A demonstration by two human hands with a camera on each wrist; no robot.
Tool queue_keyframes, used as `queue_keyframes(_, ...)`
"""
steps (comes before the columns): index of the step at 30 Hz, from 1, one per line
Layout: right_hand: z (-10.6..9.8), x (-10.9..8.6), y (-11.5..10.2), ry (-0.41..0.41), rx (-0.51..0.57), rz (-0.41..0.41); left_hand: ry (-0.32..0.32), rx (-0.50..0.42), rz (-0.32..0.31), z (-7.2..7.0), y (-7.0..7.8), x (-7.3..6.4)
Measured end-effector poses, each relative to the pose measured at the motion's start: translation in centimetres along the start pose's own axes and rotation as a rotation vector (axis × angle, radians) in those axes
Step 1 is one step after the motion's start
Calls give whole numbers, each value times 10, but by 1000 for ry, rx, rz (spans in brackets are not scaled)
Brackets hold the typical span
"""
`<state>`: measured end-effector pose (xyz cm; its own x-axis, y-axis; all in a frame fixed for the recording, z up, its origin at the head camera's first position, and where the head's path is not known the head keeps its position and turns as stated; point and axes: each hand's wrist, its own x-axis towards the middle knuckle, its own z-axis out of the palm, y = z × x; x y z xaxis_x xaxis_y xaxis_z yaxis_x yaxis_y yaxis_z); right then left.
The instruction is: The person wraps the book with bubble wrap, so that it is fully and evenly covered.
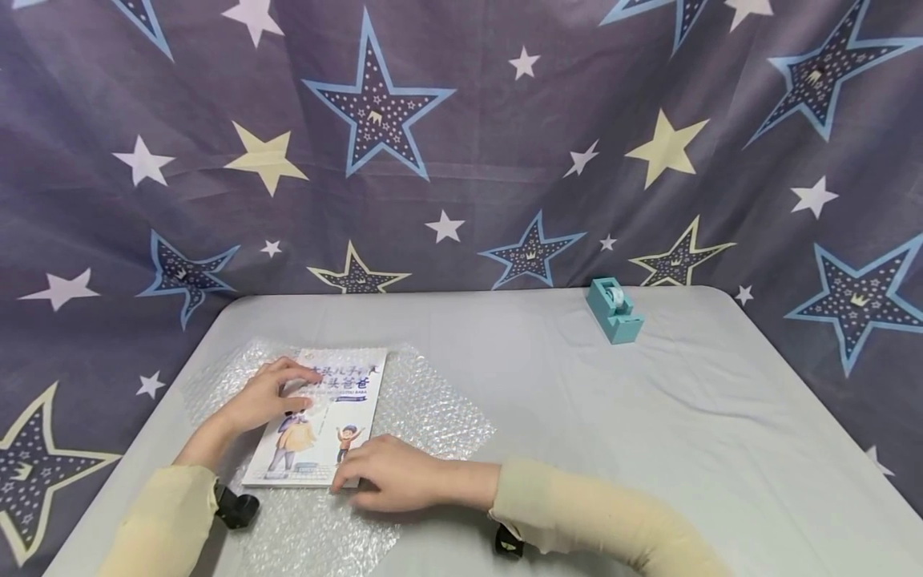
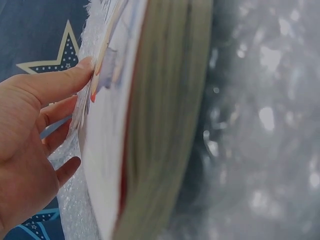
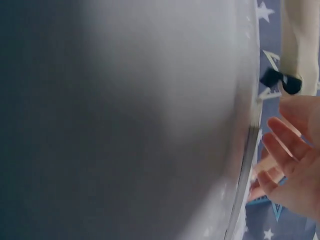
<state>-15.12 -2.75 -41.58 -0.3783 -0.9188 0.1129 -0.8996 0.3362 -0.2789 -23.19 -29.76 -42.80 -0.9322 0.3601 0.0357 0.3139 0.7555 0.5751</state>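
A picture book [image 1: 328, 433] with a white illustrated cover lies face up on a sheet of bubble wrap [image 1: 440, 409]. My left hand [image 1: 270, 393] rests on the upper left of its cover, with thumb and fingers spread apart. The left wrist view shows the book's thick page edge [image 2: 165, 120] beside that hand [image 2: 40, 115]. At the book's lower right corner, my right hand [image 1: 397, 473] has loosely bent fingertips right at the edge. In the right wrist view the fingers of this hand [image 3: 300, 165] are slightly parted, close to the book's edge.
A teal tape dispenser [image 1: 615, 312] with a roll of tape stands at the back right of the table. A light grey cloth [image 1: 649, 433] with some creases covers the table. Behind it hangs a dark curtain [image 1: 476, 144] patterned with stars.
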Motion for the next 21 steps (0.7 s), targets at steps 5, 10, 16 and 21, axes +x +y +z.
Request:
queue_keyframes(5,3,-2,-9,-85,-35,-62,9,0,6,1,-1,0)
queue_keyframes(10,2,-2,-14,-163,-64,-128,8,-15,3,0,1,-2)
queue_keyframes(16,3,-1,-27,-229,-74,-194,5,-24,-7,1,-1,-2)
queue_keyframes(21,7,1,-34,-279,-147,-203,0,-28,-13,1,-2,-1)
